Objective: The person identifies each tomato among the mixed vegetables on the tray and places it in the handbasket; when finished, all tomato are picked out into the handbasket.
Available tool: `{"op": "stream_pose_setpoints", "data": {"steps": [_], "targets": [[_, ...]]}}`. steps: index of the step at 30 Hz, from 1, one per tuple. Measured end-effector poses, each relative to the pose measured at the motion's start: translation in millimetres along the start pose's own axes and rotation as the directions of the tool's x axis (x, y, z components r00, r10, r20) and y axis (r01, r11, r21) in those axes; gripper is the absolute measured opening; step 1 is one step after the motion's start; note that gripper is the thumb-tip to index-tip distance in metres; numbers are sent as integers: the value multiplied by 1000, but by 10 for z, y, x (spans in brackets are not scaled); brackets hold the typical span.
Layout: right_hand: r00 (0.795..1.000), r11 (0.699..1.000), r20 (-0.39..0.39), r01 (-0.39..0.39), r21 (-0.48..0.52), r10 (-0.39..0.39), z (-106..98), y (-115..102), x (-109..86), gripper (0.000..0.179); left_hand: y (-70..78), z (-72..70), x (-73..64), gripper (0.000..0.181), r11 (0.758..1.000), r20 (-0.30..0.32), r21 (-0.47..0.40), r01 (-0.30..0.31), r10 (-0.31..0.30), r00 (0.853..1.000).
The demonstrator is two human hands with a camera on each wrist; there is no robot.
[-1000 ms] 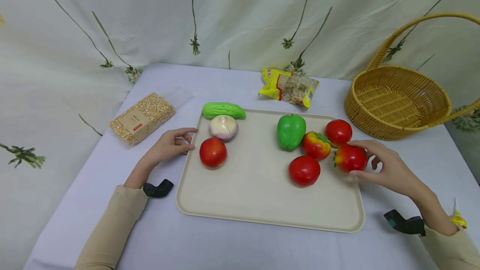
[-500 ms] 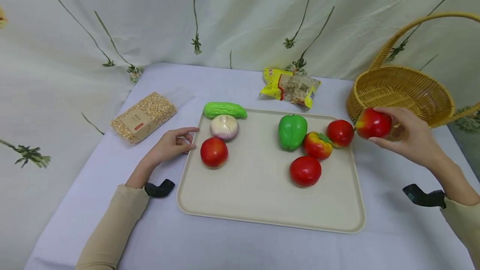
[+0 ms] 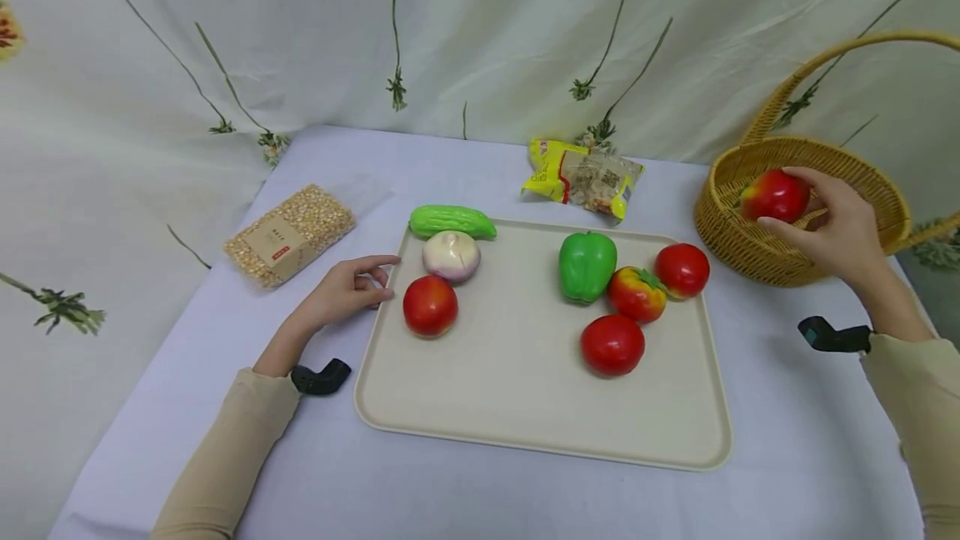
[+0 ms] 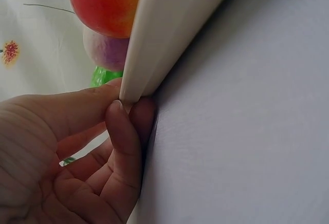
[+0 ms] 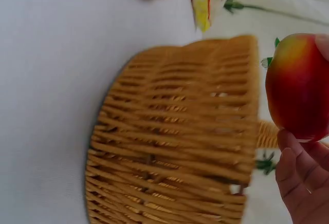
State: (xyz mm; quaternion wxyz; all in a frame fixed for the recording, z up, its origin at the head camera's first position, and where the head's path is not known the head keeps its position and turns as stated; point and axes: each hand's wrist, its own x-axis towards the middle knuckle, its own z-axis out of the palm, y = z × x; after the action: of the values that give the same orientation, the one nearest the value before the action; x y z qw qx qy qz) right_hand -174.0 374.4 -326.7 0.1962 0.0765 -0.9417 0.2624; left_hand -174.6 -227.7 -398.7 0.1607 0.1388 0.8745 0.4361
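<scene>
A red apple is held over the basket while the tray is steadied.

At the tray's (image 3: 525, 432) left edge, the rim is pinched by the left hand (image 3: 341, 294); a tomato, onion, cucumber, pepper and more red fruit are carried on it. Toward the bench's right edge, the apple (image 3: 775, 195) is gripped by the right hand (image 3: 832, 232) above the wicker basket (image 3: 731, 244), whose visible inside looks empty. The apple is judged light, smooth and rigid, best cupped around its widest part.

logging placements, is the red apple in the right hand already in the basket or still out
Still out: the right hand grips the red apple above the wicker basket opening, not resting inside. Basket contents cannot be told.
</scene>
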Motion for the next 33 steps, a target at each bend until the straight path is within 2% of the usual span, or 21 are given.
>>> {"op": "stream_pose_setpoints", "data": {"steps": [3,6,10,13,17,19,28,33], "targets": [[994,994,16,-105,-17,105,33,104,57,61,-6,4,2,52,1000,-3,-7,5,-5,1000],[980,980,43,-195,-39,197,65,221,117,63,-7,0,-1,52,1000,-6,-6,3,-3,1000],[961,963,69,-264,-59,268,101,355,201,66,8,-3,-14,53,1000,-10,-15,-2,2,1000],[939,945,113,-322,-52,326,118,430,243,70,9,3,-14,53,1000,-12,-24,-2,2,1000],[894,916,204,-400,-38,399,120,494,284,77,-12,13,-8,52,1000,-24,-17,-8,8,1000],[879,908,236,-418,-39,415,120,516,302,78,-26,18,-5,51,1000,-30,-14,-5,5,1000],[852,909,323,-408,-85,413,158,572,357,85,-60,24,1,51,1000,-33,-15,0,-1,999],[836,902,343,-418,-107,428,170,588,356,86,-53,24,1,52,1000,-33,-21,-9,9,999]]}}
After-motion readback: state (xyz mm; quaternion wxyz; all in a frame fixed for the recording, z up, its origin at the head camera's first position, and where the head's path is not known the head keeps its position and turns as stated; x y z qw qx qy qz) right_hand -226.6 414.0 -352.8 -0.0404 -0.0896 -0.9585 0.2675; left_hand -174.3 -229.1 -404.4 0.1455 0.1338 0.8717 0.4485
